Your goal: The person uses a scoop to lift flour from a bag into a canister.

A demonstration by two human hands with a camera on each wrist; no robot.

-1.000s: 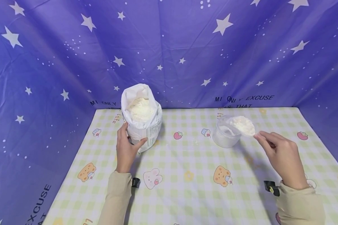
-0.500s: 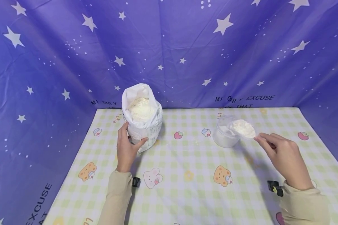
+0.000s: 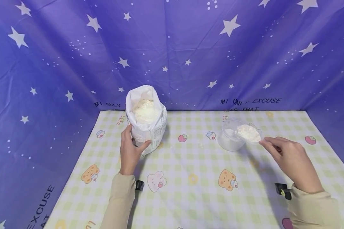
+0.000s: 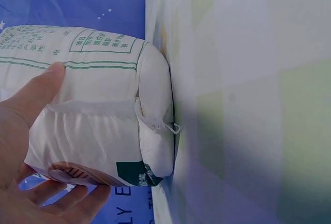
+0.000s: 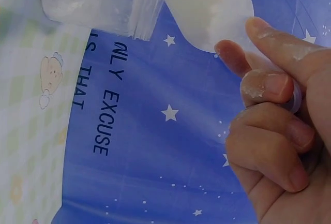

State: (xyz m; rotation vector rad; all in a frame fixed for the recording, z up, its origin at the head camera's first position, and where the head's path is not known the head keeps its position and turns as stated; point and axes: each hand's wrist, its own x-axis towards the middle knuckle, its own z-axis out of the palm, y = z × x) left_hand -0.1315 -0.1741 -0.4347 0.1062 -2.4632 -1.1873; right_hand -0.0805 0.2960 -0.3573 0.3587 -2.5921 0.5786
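Note:
An open white bag of flour [image 3: 145, 113] stands upright at the left of the table, its mouth rolled wide and pale powder inside. My left hand [image 3: 129, 156] holds its lower side, thumb on the front and fingers round the left; the left wrist view shows green print on the bag [image 4: 93, 84]. To the right, my right hand [image 3: 289, 159] pinches the handle of a clear scoop [image 3: 248, 133] heaped with white powder. The scoop's bowl is at the rim of a clear plastic tub [image 3: 229, 141] containing white powder. In the right wrist view, powder dusts the fingers [image 5: 264, 87].
A checked tablecloth [image 3: 189, 197] with cartoon prints covers the table. Blue star-patterned curtain [image 3: 172, 57] hangs along the back and both sides, right at the table's edges. A little powder is spilled on the cloth between bag and tub.
The scoop has dropped slightly at the tub's rim, and my right hand has shifted a little right and down. My left hand keeps its hold on the bag; the head view has drifted slightly.

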